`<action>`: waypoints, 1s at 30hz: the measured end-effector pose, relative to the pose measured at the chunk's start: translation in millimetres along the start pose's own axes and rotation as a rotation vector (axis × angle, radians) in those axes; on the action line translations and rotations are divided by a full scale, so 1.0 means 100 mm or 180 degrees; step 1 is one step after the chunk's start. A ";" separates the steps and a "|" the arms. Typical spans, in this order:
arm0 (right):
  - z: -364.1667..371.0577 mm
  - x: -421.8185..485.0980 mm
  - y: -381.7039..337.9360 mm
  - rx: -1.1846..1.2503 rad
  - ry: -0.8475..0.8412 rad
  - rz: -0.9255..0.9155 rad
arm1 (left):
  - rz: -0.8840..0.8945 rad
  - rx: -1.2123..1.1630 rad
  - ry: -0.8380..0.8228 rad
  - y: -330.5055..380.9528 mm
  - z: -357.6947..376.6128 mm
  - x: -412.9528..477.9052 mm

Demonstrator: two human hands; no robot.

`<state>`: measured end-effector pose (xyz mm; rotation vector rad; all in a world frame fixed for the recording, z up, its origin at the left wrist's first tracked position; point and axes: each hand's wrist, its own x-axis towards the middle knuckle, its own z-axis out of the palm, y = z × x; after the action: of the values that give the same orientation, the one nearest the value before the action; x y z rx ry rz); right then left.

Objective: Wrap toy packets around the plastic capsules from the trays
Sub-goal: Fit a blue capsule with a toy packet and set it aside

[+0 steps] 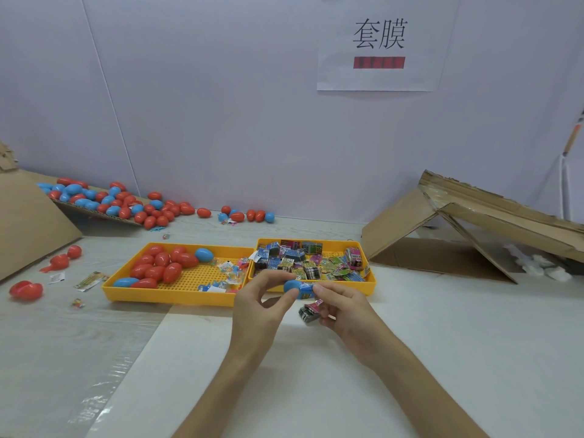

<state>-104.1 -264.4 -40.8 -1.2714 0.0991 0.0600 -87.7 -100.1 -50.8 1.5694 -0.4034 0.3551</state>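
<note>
Between my two hands, just in front of the trays, is a blue capsule point(292, 286) with a printed packet partly round its right end. My left hand point(260, 306) pinches the capsule's left end with thumb and fingers. My right hand point(343, 308) pinches the packet end with thumb and forefinger, and its lower fingers curl round a small stack of folded packets point(309, 312). The left yellow tray point(189, 290) holds several red and blue capsules and small toy bags. The right yellow tray point(368, 284) is filled with folded packets.
A heap of red and blue capsules point(126, 203) spills from a cardboard sheet at the back left. Loose red capsules point(26, 290) and packet scraps point(90, 281) lie at the left. An opened cardboard box point(467, 235) stands at the right. A paper sign point(379, 45) hangs on the wall.
</note>
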 end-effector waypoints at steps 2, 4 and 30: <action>0.00 -0.01 0.00 0.0019 -0.0020 0.0034 | 0.0015 0.0001 0.0015 0.00 0.00 0.00; 0.00 -0.01 0.00 0.0007 -0.0016 0.0056 | 0.0039 0.0027 0.0016 0.01 0.00 0.00; 0.00 0.01 0.01 0.0010 -0.0109 0.0112 | 0.0011 0.0258 -0.0003 0.02 0.01 -0.02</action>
<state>-103.4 -264.5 -42.4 -1.2650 0.0920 0.1117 -90.7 -100.9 -49.9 1.6483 -0.3968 0.3774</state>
